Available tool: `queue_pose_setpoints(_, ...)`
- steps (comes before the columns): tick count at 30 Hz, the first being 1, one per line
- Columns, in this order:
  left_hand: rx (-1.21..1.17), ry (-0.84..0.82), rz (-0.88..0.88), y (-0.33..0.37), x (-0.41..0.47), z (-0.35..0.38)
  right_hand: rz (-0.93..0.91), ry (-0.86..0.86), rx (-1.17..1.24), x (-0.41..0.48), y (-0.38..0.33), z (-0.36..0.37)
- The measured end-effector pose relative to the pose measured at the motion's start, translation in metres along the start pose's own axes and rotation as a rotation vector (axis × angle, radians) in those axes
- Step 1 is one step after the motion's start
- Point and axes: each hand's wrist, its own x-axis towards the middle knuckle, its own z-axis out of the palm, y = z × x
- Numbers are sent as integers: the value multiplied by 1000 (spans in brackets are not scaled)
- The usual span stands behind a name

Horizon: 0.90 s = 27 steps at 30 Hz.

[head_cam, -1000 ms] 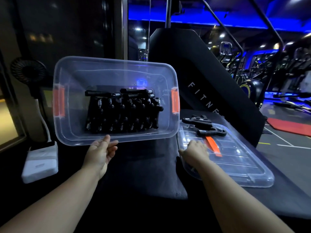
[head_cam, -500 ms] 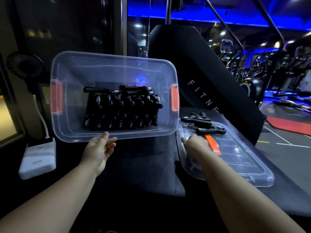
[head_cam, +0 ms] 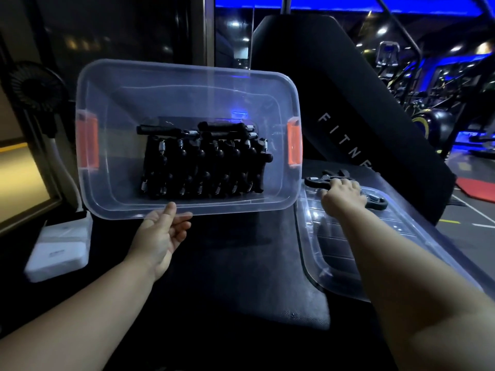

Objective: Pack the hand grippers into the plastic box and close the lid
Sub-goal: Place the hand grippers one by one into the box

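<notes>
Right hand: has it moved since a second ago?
Yes. The right hand went forward along the lid, toward its far end, and now covers the loose hand grippers lying there.

My right hand (head_cam: 342, 195) covers middle of loose hand grippers (head_cam: 376, 203) on lid (head_cam: 334, 236); fingertips hidden beyond knuckles, grip not tellable; right forearm hides lid's near right corner; left hand (head_cam: 160, 236) pinches plastic box (head_cam: 187, 84) rim, fingertips partly tucked under; packed grippers (head_cam: 203, 162) one dark mass, count unclear; white device (head_cam: 57, 253) at left blurred, label unreadable.
</notes>
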Motion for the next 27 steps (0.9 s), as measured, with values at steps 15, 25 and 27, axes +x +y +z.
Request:
queue_pose_setpoints(15, 24, 2, 33, -6, 7, -2, 3, -10, -103, 40, 2, 20)
queue_pose_setpoints(25, 34, 5, 29, -4, 7, -1, 24, 54, -21, 25, 11, 8)
queue_pose_setpoints(27, 41, 11, 29, -3, 5, 0, 27, 48, -37, 17, 14, 3)
